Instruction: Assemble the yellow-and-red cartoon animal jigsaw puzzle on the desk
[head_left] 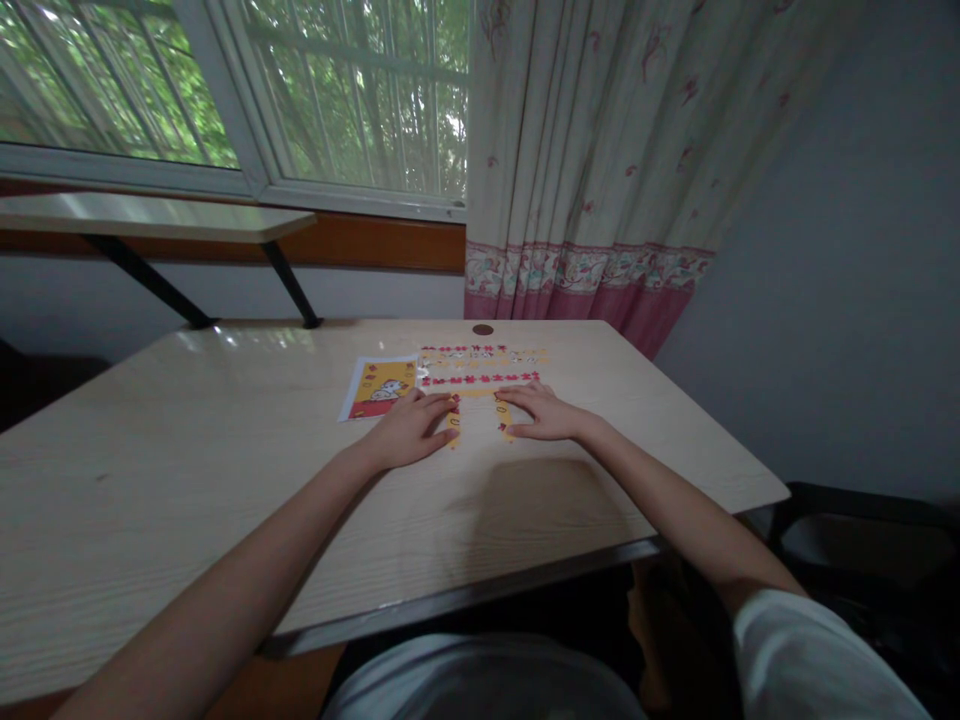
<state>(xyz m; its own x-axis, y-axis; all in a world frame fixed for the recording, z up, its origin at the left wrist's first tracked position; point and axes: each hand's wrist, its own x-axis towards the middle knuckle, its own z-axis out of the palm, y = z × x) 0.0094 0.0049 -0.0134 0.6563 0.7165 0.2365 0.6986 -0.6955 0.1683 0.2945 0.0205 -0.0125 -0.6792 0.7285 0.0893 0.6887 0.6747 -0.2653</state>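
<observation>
A partly joined jigsaw puzzle lies on the table, its yellow pieces forming a left strip [454, 422], a right strip [502, 412] and a top strip [478, 393] around bare wood. My left hand [409, 430] rests at the left strip, thumb and fingers apart, fingertips touching its pieces. On the other side my right hand [547, 413] lies with fingers stretched out, tips on the right strip. Just behind are a row of red puzzle pieces [480, 379] and rows of yellow and white pieces [484, 356]. Beside my left hand is a printed picture [382, 385] of a white animal on yellow.
The pale wooden table [187, 480] has a dark round cap [483, 329] near its back edge. A raised shelf [150, 215] on black brackets stands at the back left. Behind hang a patterned curtain [585, 200] and a window. A dark chair [862, 510] stands at the right.
</observation>
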